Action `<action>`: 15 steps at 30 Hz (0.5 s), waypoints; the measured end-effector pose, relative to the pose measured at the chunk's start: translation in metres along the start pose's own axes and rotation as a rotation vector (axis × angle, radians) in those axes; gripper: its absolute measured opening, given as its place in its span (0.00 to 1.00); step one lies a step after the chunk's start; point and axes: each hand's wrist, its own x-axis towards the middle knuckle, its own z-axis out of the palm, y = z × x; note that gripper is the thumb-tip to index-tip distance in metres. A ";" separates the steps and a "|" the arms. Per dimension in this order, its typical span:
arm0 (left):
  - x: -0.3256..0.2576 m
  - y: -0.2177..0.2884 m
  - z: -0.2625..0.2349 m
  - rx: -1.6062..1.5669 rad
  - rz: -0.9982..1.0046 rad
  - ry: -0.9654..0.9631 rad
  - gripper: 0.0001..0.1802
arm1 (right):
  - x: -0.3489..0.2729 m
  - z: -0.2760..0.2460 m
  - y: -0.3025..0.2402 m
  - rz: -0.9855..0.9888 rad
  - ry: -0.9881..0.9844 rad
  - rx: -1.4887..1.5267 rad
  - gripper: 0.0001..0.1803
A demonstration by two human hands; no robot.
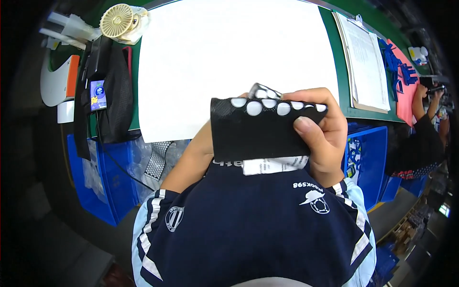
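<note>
In front of my chest is a black fabric piece, with a row of white round dots along its top edge. A white printed label hangs below its lower edge. At its right end, my right hand grips it, thumb on the near face and fingers behind. A small black-and-white patterned flap stands above the top edge beside my right fingertips. Behind the left part of the fabric is my left hand; its fingers are mostly hidden, so its grip does not show.
A white sheet covers the green table. On the left are a small fan, a black bag and a cable. To the right lie a clipboard and blue clips. Blue bins flank me; another person works far right.
</note>
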 end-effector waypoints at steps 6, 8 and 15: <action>-0.012 0.006 -0.007 0.345 0.169 0.208 0.23 | 0.005 -0.006 0.011 -0.185 0.209 -0.218 0.14; -0.015 0.006 -0.002 0.505 0.214 0.237 0.22 | 0.007 -0.010 0.014 -0.152 0.185 -0.135 0.14; -0.023 0.005 -0.004 0.719 0.181 0.157 0.18 | 0.007 -0.018 0.011 0.013 0.179 -0.019 0.11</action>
